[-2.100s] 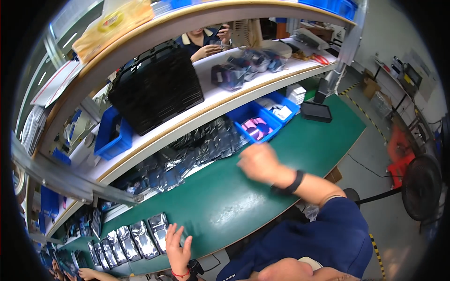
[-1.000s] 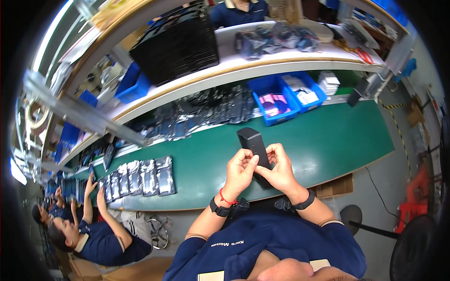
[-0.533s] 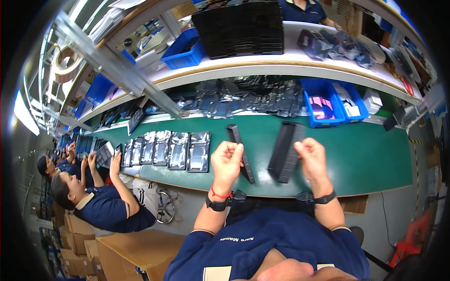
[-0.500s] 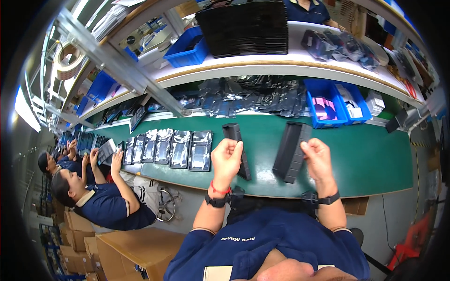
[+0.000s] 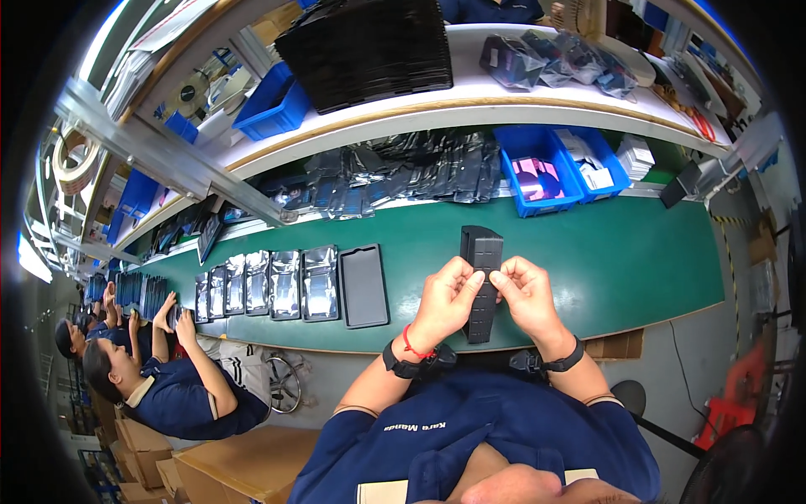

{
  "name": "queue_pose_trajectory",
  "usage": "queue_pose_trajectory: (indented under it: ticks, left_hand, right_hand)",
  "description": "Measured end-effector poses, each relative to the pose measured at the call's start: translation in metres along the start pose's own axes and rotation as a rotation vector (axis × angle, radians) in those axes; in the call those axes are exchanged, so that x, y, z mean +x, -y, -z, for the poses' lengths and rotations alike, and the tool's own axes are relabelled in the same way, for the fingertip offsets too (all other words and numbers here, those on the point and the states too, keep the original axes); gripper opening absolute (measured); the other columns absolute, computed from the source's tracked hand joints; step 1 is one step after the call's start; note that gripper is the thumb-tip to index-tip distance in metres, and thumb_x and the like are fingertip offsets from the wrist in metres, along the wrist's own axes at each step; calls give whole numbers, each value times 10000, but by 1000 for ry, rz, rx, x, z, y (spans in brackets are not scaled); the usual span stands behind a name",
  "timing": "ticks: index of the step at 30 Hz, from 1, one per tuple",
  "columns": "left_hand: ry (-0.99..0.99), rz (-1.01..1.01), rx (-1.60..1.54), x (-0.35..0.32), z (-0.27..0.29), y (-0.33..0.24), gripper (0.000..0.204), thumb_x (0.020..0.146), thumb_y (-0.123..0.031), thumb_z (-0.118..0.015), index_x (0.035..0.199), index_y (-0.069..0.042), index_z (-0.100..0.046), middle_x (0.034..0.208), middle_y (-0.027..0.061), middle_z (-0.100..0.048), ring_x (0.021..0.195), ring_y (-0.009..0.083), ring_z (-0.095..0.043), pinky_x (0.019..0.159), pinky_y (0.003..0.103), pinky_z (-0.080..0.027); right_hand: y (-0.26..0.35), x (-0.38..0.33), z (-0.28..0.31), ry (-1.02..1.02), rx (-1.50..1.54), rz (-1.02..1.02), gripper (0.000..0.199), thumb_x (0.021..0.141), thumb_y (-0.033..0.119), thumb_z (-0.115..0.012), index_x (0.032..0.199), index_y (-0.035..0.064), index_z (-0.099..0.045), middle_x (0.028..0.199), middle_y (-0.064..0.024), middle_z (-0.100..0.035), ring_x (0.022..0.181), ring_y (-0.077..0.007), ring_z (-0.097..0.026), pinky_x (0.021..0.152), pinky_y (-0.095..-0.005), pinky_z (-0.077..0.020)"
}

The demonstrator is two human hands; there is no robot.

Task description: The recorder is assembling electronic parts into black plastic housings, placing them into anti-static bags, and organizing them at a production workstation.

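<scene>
My left hand (image 5: 445, 301) and my right hand (image 5: 529, 301) meet over the green table at a black stack of plastic trays (image 5: 482, 245), held on edge. Both thumbs and fingertips pinch the stack from its two sides. To the left, a shallow black tray (image 5: 364, 286) lies flat with nothing in it. Beside that tray runs a row of several black trays holding shiny clear-and-dark plastic pouches (image 5: 320, 284).
Blue bins (image 5: 546, 202) with pink and white items stand at the table's back, next to a heap of dark pouches (image 5: 403, 172). A shelf (image 5: 369, 118) crosses above, carrying a tall black stack (image 5: 365, 55). Co-workers (image 5: 180, 386) sit along the left.
A bare tray now lies at the right end of the row. My left hand has let go of its tray and joined my right hand on the stack. The view has shifted.
</scene>
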State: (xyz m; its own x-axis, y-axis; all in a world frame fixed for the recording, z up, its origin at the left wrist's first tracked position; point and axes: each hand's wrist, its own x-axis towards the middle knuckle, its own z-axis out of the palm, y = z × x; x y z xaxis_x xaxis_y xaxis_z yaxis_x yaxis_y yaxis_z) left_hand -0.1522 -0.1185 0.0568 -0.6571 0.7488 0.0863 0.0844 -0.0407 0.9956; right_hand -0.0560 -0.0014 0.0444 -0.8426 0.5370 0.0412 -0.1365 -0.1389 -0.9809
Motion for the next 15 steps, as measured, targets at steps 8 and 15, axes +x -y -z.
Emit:
queue_pose_trajectory:
  ticks: [8, 15]
  left_hand:
    - [-55, -16, 768, 12, 32, 33, 233, 810, -170, -649, 706, -17, -508, 544, 81, -560, 489, 214, -569, 475, 336, -428]
    - [120, -52, 236, 14, -31, 10, 219, 864, -193, -597, 733, -22, -554, 570, 36, -518, 501, 83, -461, 455, 259, -361]
  right_hand:
    - [12, -10, 55, -165, 114, -128, 130, 846, 104, -618, 749, 64, -543, 661, 22, -548, 568, -51, -500, 538, -194, -424]
    - [2, -10, 34, -78, -33, -62, 135, 870, 114, -589, 777, 41, -523, 665, 9, -540, 533, -52, -505, 484, -192, -425]
